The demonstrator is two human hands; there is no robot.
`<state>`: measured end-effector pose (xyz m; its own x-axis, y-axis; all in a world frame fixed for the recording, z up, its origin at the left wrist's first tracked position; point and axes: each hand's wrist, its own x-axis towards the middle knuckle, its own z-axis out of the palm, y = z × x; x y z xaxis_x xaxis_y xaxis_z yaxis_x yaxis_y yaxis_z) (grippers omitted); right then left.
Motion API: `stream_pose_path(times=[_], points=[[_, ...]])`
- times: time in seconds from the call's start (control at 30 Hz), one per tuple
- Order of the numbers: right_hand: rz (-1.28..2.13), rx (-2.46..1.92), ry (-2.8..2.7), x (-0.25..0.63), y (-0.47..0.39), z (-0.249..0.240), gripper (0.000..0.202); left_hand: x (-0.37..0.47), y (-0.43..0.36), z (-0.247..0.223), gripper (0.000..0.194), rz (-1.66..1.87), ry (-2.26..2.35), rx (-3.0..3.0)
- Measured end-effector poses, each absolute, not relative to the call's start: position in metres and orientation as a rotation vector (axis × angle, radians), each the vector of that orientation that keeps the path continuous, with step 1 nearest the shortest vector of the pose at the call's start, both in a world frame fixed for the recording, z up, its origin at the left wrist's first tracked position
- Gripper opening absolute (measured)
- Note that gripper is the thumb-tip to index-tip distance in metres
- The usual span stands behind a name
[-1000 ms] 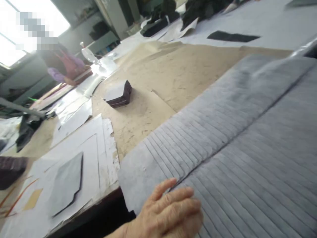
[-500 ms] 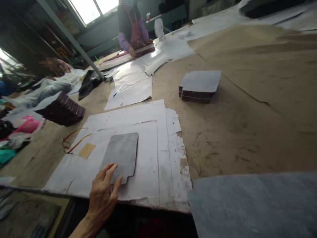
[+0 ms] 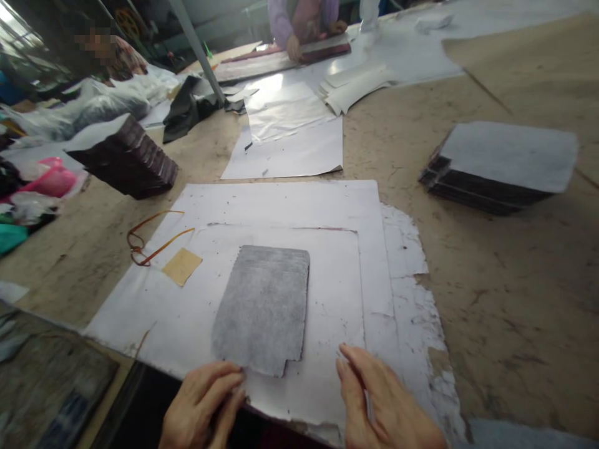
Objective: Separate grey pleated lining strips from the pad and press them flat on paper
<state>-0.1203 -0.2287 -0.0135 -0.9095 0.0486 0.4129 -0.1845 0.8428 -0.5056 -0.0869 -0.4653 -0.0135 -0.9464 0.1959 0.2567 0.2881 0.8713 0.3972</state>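
A thin stack of grey sheets [image 3: 262, 305] lies flat on white paper, its far edges slightly fanned and one near corner notched. My left hand [image 3: 206, 402] is at the near edge of the paper, just below the stack's lower left corner. Its fingers are bent with the thumb a little apart, and nothing shows between them. To the right of the stack, my right hand [image 3: 381, 399] hovers over the paper's near edge, fingers loosely curved and thumb apart, holding nothing visible.
Eyeglasses [image 3: 145, 249] and a small tan square [image 3: 182, 267] lie left of the sheets. Taller stacks of dark-edged pieces stand at left [image 3: 128, 159] and right [image 3: 505, 165]. A slanted metal post [image 3: 199, 53] rises behind. Across the table, a person [image 3: 306, 31] handles long strips.
My right hand has come into view. My left hand has drawn off the grey stack toward the near edge. The stack's far edges now look fanned, and the view has tilted down and left.
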Motion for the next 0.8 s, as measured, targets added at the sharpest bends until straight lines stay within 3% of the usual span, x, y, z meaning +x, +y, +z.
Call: stream_pose_path(times=[0.1,0.33,0.53,0.67,0.8], points=[[0.883,-0.117,-2.716,-0.157,-0.254,-0.015,0.017,-0.128,-0.477,-0.007,0.016,-0.602,-2.895,0.046],[0.631,-0.458,-2.983,-0.208,-0.314,-0.008,0.036,-0.221,-0.469,-0.014,0.041,-0.373,-2.999,0.487],[0.813,-0.79,-3.148,-0.225,-0.31,-0.001,0.037,-0.236,-0.47,-0.007,0.039,-0.601,-3.128,0.785],[0.842,-0.69,-3.129,-0.225,-0.306,-0.009,0.022,-0.239,-0.476,-0.009,0.033,-0.661,-3.174,0.793],[0.709,-0.591,-2.977,-0.221,-0.313,-0.014,0.025,-0.236,-0.475,-0.016,0.03,-0.555,-3.124,0.648]])
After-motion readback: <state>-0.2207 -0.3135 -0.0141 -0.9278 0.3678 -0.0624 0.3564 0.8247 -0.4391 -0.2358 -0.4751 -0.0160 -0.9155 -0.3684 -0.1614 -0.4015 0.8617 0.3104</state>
